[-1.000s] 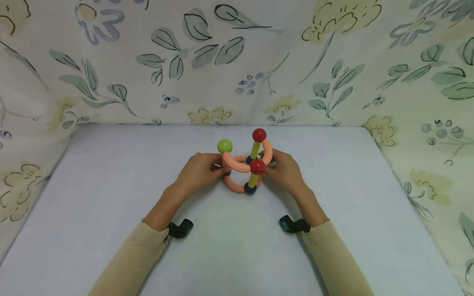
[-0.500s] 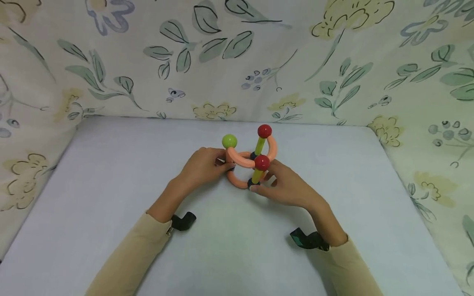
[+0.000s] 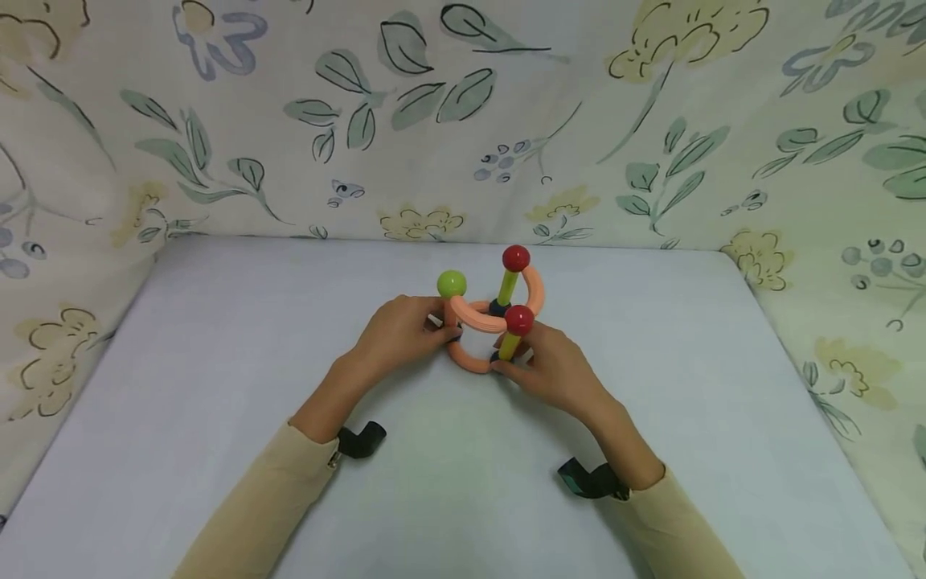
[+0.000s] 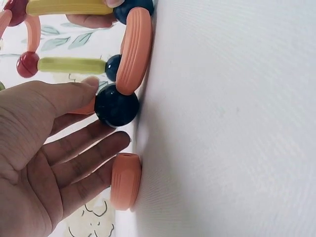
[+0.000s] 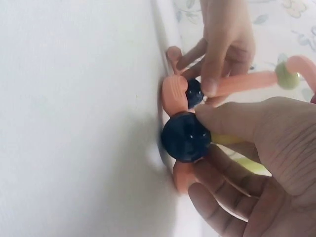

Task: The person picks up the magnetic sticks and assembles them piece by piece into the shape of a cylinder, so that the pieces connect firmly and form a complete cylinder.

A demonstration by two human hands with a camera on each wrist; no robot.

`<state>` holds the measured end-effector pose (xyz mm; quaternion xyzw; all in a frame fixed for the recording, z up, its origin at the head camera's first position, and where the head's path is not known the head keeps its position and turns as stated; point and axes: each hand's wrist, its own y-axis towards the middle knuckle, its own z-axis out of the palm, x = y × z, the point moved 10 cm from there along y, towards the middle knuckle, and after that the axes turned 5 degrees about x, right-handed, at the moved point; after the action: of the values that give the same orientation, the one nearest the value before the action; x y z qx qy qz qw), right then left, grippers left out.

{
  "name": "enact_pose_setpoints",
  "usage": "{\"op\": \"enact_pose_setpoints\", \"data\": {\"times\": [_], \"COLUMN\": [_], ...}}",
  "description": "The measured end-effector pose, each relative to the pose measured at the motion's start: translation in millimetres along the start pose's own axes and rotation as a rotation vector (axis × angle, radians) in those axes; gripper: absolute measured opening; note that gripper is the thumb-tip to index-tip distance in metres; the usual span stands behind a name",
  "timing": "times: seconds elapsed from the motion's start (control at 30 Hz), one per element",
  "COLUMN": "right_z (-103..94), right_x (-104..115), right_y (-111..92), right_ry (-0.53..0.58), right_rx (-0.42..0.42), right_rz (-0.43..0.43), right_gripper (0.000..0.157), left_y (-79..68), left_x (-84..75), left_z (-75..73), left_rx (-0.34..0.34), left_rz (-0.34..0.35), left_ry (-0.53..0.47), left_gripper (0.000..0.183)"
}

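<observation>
A ball-and-stick building toy stands on the white table. It has a green ball, two red balls, dark blue balls at the base and curved orange sticks. My left hand pinches the upright orange stick at the left, just above a dark blue ball. With thumb and fingers, my right hand grips the front corner, where a yellow stick meets its blue ball. In the left wrist view, an orange stick lies with its end apart from the ball.
The white table extends around the toy on all sides. A floral cloth hangs behind it and down the right side. A black wrist camera sits at the left sleeve, another wrist camera at the right.
My right hand has moved from the toy's right side to its front corner and now grips there. My left hand keeps its pinch. The head view has shifted slightly.
</observation>
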<state>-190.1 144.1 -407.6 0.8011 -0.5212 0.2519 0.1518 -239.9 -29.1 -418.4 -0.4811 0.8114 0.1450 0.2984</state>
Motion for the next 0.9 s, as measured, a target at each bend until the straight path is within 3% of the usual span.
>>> {"op": "enact_pose_setpoints", "data": {"times": [0.4,0.67,0.9], "right_z": [-17.4,-16.5,-16.5], "right_x": [-22.4,-30.6,-33.5], "right_y": [2.2,3.3,3.4], "right_ry": [-0.009,0.022,0.023], "right_rx": [-0.089,-0.081,-0.079], "right_rz": [0.052,0.074,0.076], "right_gripper": [0.036,0.026,0.028], "left_y": [-1.6,0.7,-1.3], "left_x": [-19.0,-21.8,-26.8], "left_z": [2.8,8.3,11.6], "left_rx": [0.006,0.011,0.027], "left_rz": [0.047,0.046,0.056], "left_ry": [0.064,0.068,0.076], "left_gripper": [0.016,0.016,0.013]}}
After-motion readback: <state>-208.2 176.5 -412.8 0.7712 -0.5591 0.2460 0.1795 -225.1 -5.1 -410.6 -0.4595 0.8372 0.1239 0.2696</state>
